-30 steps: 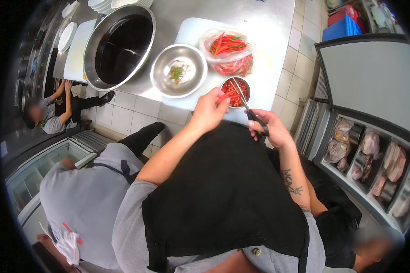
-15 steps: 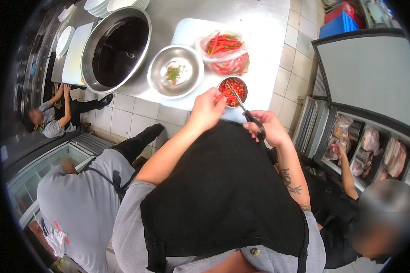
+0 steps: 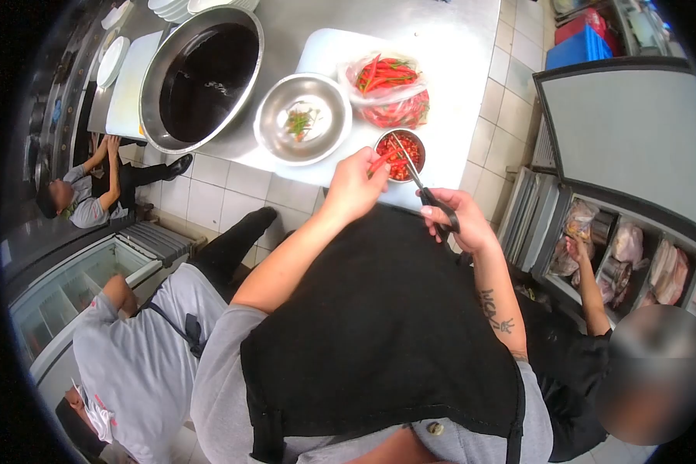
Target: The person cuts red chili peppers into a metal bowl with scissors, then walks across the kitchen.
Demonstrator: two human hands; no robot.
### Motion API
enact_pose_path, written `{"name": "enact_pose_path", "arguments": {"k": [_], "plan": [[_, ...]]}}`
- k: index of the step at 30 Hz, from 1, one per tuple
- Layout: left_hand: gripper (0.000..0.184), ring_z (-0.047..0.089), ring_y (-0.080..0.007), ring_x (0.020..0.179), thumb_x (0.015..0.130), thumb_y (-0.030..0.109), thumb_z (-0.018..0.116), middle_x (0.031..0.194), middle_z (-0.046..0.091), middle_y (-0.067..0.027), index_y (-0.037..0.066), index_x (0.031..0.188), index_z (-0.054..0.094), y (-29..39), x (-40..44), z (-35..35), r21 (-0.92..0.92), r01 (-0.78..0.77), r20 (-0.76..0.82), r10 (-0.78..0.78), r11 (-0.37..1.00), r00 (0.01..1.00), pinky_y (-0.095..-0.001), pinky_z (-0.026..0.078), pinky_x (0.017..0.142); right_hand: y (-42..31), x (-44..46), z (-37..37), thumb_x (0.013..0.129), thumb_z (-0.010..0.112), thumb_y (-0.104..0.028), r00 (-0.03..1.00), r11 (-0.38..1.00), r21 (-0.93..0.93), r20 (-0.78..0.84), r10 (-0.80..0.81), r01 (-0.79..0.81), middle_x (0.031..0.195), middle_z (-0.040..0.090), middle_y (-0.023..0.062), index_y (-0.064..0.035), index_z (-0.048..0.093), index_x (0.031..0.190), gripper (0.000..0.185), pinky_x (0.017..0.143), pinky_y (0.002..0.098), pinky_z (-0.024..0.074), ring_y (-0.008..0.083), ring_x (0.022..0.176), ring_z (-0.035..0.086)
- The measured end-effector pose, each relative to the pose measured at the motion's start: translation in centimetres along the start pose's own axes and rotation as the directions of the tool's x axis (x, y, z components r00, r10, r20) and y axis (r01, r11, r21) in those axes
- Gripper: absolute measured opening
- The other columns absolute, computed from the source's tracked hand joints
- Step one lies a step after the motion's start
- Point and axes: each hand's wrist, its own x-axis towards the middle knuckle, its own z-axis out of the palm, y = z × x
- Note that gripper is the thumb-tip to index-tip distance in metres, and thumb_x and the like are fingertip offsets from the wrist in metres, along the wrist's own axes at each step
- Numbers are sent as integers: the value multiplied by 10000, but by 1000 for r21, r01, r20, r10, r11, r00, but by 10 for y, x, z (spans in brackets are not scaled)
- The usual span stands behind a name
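Note:
My left hand (image 3: 356, 185) pinches a red chili pepper (image 3: 381, 162) at the rim of a small metal bowl (image 3: 423, 158). Cut chili pieces (image 3: 404, 168) fill much of that bowl. Black-handled scissors (image 3: 443, 219) are in my right hand (image 3: 464, 218), their blades reaching over the bowl beside the pepper. Behind it a plastic bag (image 3: 394, 110) of whole red chilies lies on the white cutting board (image 3: 317, 54). A wider metal bowl (image 3: 267, 120) to the left holds green stem ends.
A large metal basin (image 3: 148, 93) of dark liquid stands at the table's left. An open chest freezer (image 3: 553, 282) with bagged meat is at right, a person's hand (image 3: 578, 249) reaching in. Another person in grey (image 3: 151, 340) bends at an open freezer (image 3: 116, 259) on the left.
The pepper and scissors stay over the small bowl with only slight shifts. The person in grey at the left has turned and moved a little. The view has shifted slightly.

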Motion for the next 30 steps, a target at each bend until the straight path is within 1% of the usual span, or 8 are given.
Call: {"name": "enact_pose_path", "arguments": {"k": [5,9,11,18,22,25,28,30], "plan": [[170,660,-154,637,948,140,662,714,693,-94,-24,937,622,1,0,1,-9,5,-22,-5,1000,1000,-320,518,613,-2,2,2,844,842,-212,1000,998,-55,-19,3,-4,754,624,0,4,663,1196,450,481,237,461,84,600,585],[205,653,-137,685,969,170,658,796,700,-100,-30,1003,633,-7,1,-2,138,-72,-13,75,988,997,-307,522,637,3,5,0,866,824,-201,1000,992,-125,28,-1,5,709,618,17,16,665,1197,426,472,244,456,81,552,558],[181,641,-131,673,999,168,630,838,701,-88,-12,1012,624,9,-1,2,71,-41,17,39,997,999,-290,516,634,-12,-8,5,875,808,-154,997,988,-144,-62,47,-56,693,615,21,-25,668,1241,413,482,246,464,73,547,553],[172,528,-60,671,1026,180,616,727,643,-12,43,933,572,13,-2,1,83,6,34,-9,997,999,-231,406,632,2,-2,-7,850,830,-164,999,993,-112,29,-20,23,723,663,32,32,650,1252,482,458,226,470,74,559,597],[174,566,-73,647,1022,163,602,711,649,-30,22,926,566,16,0,-1,102,-39,25,36,994,999,-249,444,622,-3,-5,-7,838,842,-205,999,993,-119,43,5,0,721,668,36,29,633,1281,543,503,263,503,100,581,613],[166,571,-77,678,1025,161,600,724,649,-29,23,940,567,13,0,-4,65,-24,14,23,998,1000,-255,452,657,-15,-17,-4,831,844,-272,978,839,-528,-72,-198,131,818,698,97,12,612,1308,601,609,340,537,181,686,664],[151,571,-79,717,1029,156,596,746,653,-28,25,960,570,9,-2,-10,27,-2,-10,2,1000,1000,-260,455,692,-12,-29,7,818,835,-292,759,537,-737,-48,-649,412,959,677,148,-16,577,1344,648,742,408,531,291,832,665],[137,568,-78,739,1031,148,591,774,659,-30,25,974,572,1,-2,-14,6,1,-11,-1,1000,1000,-258,452,716,-19,-38,14,815,823,-265,626,366,-818,-9,-779,443,1013,643,159,-29,554,1359,651,772,422,521,334,883,637]]}}
